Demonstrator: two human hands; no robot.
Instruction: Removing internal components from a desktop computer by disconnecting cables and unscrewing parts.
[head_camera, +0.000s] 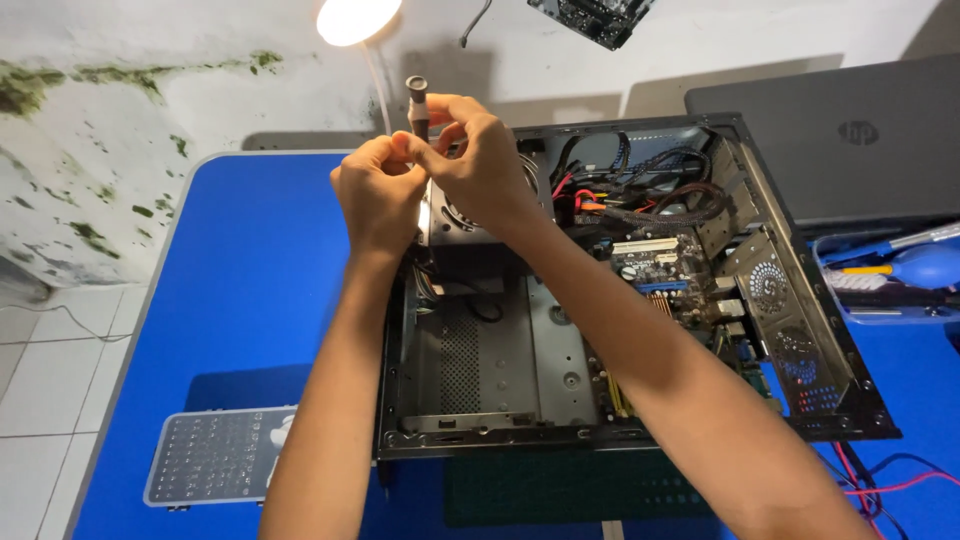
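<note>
One open computer case (640, 300), one closed laptop (840, 140), one clear compartment box (215, 455), one lamp (355, 18). Two hands (375, 195) (480, 150), one screwdriver (418, 105). One blue air blower (925, 265).

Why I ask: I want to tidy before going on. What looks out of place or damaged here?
The wall behind the blue table has dark green blotches like mould. The computer case lies open with cables tangled inside. Red wires trail over the table's near right corner.

I'm seeing two bare forearms, no sleeves showing anywhere in view. The left hand (378, 195) and right hand (483, 160) are wearing no gloves, rings or watch.
</note>
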